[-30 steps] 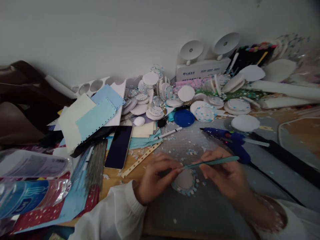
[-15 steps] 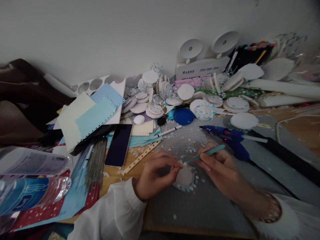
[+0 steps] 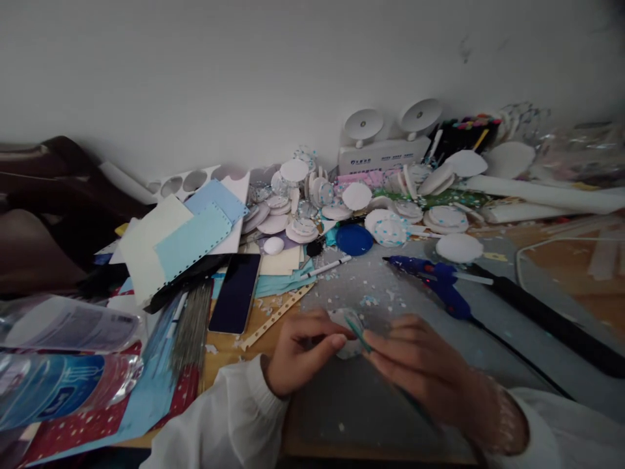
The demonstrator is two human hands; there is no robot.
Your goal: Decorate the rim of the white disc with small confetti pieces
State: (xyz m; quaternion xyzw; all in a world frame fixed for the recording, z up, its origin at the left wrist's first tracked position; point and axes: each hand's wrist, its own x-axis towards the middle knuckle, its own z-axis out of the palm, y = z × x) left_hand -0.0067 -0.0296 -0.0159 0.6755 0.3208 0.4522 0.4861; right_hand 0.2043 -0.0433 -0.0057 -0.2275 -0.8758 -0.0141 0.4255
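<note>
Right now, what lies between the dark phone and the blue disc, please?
In the head view, cream sheets, turquoise sheets, a white pen and a small black object lie between the phone and the blue disc.

Pale disc [image 3: 350,352] partly hidden behind the hands [image 3: 420,366], lower end of teal tool [image 3: 359,335] blurred, blue-labelled bottle [image 3: 63,388] cut off left

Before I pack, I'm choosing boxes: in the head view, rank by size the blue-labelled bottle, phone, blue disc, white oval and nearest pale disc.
1. Blue-labelled bottle, cut off by the frame
2. Phone
3. Blue disc and nearest pale disc: unsure, the latter nearer and partly hidden
4. White oval
</note>
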